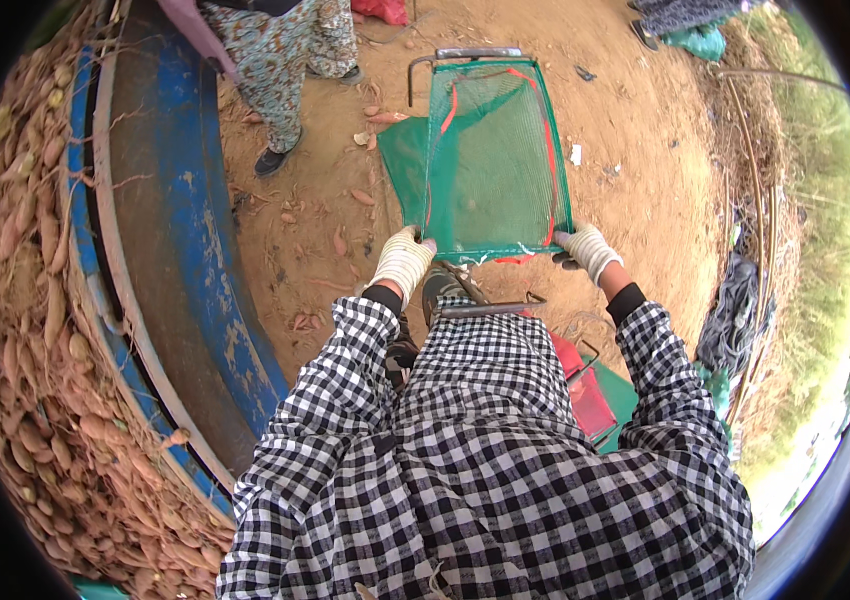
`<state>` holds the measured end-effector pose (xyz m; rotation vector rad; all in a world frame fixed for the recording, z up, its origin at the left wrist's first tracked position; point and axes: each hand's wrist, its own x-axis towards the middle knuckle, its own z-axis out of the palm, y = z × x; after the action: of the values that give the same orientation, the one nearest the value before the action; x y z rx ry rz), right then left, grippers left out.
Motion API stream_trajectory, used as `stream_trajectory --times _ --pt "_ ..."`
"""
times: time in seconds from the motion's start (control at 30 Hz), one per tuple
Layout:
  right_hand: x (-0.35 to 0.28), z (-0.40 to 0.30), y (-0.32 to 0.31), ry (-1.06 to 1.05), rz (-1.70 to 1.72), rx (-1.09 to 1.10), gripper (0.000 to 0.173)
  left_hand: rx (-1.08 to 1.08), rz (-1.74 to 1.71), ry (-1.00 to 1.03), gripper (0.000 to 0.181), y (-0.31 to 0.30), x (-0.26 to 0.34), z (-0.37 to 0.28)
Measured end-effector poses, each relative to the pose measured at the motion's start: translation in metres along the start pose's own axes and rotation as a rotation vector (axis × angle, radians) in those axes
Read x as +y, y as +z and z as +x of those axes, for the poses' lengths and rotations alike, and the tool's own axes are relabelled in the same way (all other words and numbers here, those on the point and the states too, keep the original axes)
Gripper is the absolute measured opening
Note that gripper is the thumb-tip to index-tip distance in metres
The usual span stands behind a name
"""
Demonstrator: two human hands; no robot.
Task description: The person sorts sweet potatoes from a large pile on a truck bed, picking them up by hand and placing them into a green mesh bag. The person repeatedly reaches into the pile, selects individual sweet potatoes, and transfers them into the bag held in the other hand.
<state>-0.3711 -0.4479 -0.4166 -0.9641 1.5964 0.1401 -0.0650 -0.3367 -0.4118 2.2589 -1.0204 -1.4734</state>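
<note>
Before me is a green mesh sack (496,165) with red strips along its sides. My left hand (404,260), in a white knit glove, pinches its near left corner. On the near right corner, my right hand (588,250) grips the sack's edge with the thumb on top. The sack is spread flat between them, and a darker green fold (406,161) shows on its left. Just beyond its far edge is a metal bar (477,53) with a bent rod at its left end. A similar metal bar (486,308) lies near my legs.
Sweet potatoes (42,442) fill a blue-edged truck bed (169,187) on my left. Another person's patterned trousers (275,67) are at upper left. Red and green material (582,382) lies by my right side. Dark netting (732,307) and dry brush line the right. Loose roots dot the dirt ground (312,225).
</note>
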Motion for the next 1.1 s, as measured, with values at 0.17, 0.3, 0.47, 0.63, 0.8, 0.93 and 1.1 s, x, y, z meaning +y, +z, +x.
stream_trajectory --times 0.17,0.3,0.47,0.63,0.8,0.93,1.1 --pt "0.023 0.004 -0.002 0.062 -0.018 -0.114 0.039 0.004 -0.079 -0.091 0.051 -0.002 -0.001 -0.028" --pt "0.022 -0.002 0.002 0.105 0.051 -0.160 0.051 0.034 -0.260 -0.105 0.042 0.017 -0.034 -0.018" --pt "0.037 0.005 0.014 -0.004 0.350 -0.230 0.043 0.126 -0.354 -0.167 0.039 0.029 -0.058 -0.004" --pt "0.051 0.011 0.028 -0.052 0.594 -0.179 0.035 0.173 -0.413 -0.132 0.040 0.042 -0.070 0.007" --pt "0.046 0.005 0.030 -0.028 0.510 -0.104 0.037 0.076 -0.883 -0.260 0.040 0.038 -0.043 -0.012" --pt "0.052 0.018 0.038 -0.024 0.435 -0.094 0.035 0.072 -0.873 -0.225 0.042 0.041 -0.055 0.001" --pt "0.044 0.022 0.042 -0.030 0.175 -0.058 0.037 0.076 -0.768 -0.173 0.052 0.046 -0.071 0.015"
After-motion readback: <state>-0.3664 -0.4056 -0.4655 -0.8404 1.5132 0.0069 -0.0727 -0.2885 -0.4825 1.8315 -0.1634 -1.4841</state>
